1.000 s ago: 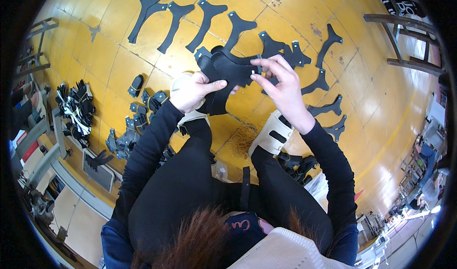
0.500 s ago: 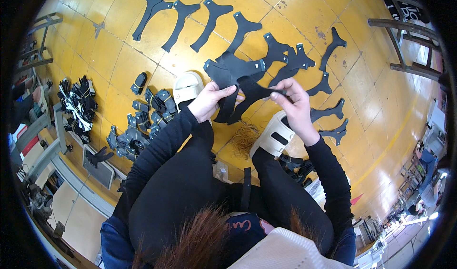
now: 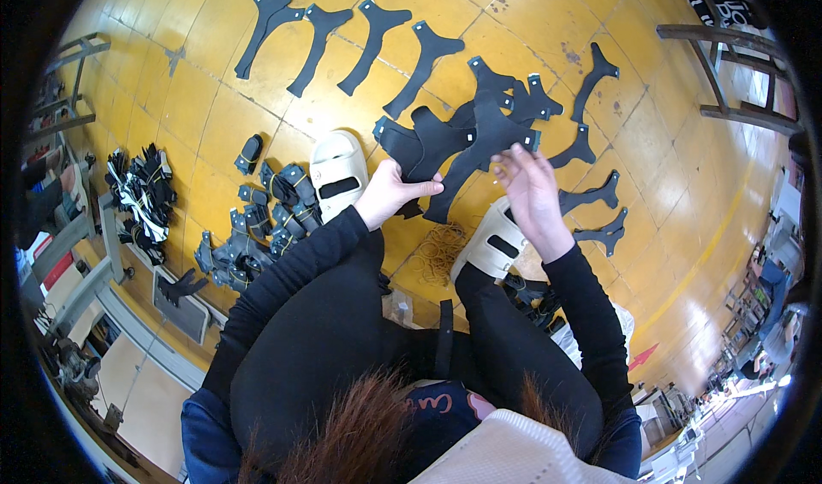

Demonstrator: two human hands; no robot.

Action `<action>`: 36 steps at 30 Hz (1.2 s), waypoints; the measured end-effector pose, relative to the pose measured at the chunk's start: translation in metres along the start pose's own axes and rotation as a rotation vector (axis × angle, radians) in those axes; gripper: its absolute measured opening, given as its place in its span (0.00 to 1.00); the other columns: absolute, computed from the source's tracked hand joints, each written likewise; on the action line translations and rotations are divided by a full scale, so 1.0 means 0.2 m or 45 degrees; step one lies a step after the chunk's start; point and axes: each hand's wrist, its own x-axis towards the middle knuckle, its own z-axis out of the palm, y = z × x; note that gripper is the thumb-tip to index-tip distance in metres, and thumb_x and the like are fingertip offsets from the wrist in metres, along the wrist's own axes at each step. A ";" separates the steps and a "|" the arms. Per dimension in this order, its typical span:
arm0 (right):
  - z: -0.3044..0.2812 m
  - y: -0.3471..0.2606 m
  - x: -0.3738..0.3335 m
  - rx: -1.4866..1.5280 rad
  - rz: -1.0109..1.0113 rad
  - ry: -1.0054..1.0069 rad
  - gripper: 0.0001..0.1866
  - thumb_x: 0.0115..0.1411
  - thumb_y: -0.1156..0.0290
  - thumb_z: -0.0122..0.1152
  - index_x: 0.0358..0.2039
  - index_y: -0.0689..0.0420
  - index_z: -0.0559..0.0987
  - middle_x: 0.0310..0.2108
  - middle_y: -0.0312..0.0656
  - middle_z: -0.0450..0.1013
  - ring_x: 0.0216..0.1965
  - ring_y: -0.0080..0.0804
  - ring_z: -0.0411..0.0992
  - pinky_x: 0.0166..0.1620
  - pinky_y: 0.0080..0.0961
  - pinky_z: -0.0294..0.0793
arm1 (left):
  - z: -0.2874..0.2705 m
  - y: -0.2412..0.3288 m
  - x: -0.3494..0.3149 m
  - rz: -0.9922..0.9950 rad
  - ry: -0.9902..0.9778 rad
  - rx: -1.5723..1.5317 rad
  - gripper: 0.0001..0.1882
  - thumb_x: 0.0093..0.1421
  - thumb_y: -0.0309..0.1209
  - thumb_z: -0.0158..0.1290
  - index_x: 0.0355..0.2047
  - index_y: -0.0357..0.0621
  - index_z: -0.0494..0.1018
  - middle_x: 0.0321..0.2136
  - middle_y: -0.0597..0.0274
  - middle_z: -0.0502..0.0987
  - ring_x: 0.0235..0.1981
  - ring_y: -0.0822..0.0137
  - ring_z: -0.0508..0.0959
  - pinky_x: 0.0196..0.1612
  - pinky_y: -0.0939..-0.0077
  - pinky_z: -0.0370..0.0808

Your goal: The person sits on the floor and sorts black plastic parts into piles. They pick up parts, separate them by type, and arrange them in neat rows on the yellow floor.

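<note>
My left hand (image 3: 390,196) is closed on a fan of dark Y-shaped fabric pieces (image 3: 441,135), its thumb pressing on their narrow ends. One long piece (image 3: 485,129) lies uppermost in the fan and slants up to the right, a small pale label at its wide end. My right hand (image 3: 537,197) is by that wide end, with its fingers apart and loosely bent; no piece shows between them. Beyond the hands, a spaced row of similar dark pieces (image 3: 375,43) lies on the yellow floor.
Banded dark bundles (image 3: 287,197) and a black-and-white bundle pile (image 3: 145,195) lie at left. Rubber bands (image 3: 435,251) are heaped between my cream clogs (image 3: 340,172). More dark pieces (image 3: 592,197) lie at right. A metal frame (image 3: 128,300) stands at left, a bench (image 3: 728,77) at far right.
The piece my right hand was pinching now lies spread on top of the fan. My right fingers have come off it and opened; my left hand still grips the pieces.
</note>
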 end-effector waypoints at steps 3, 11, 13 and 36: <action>-0.02 0.10 -0.03 -0.185 0.169 -0.144 0.08 0.62 0.68 0.55 0.39 0.55 0.73 0.36 0.32 0.72 0.39 0.21 0.70 0.44 0.23 0.67 | 0.00 0.01 0.00 -0.044 -0.052 0.084 0.11 0.53 0.26 0.61 0.36 0.36 0.76 0.30 0.66 0.79 0.31 0.78 0.75 0.36 0.82 0.72; -0.18 0.22 -0.09 -0.266 0.096 0.131 0.09 0.63 0.70 0.51 0.43 0.54 0.73 0.34 0.28 0.72 0.33 0.16 0.68 0.38 0.15 0.67 | 0.04 -0.06 0.02 -0.309 -0.208 -0.196 0.17 0.67 0.37 0.41 0.45 0.35 0.69 0.38 0.56 0.77 0.36 0.68 0.77 0.41 0.75 0.73; -0.31 0.21 -0.10 -0.230 0.066 0.247 0.09 0.63 0.70 0.51 0.44 0.54 0.72 0.33 0.29 0.72 0.32 0.17 0.69 0.37 0.18 0.68 | 0.02 -0.05 0.02 -0.353 -0.229 -0.362 0.19 0.68 0.35 0.39 0.52 0.34 0.63 0.47 0.49 0.73 0.43 0.61 0.76 0.47 0.70 0.73; -0.78 0.05 0.07 0.124 -0.060 0.812 0.28 0.61 0.72 0.52 0.61 0.54 0.56 0.49 0.40 0.63 0.48 0.32 0.65 0.52 0.30 0.65 | 0.07 -0.03 0.02 -0.379 -0.114 -0.156 0.13 0.63 0.24 0.46 0.47 0.31 0.68 0.42 0.53 0.76 0.41 0.63 0.78 0.44 0.74 0.74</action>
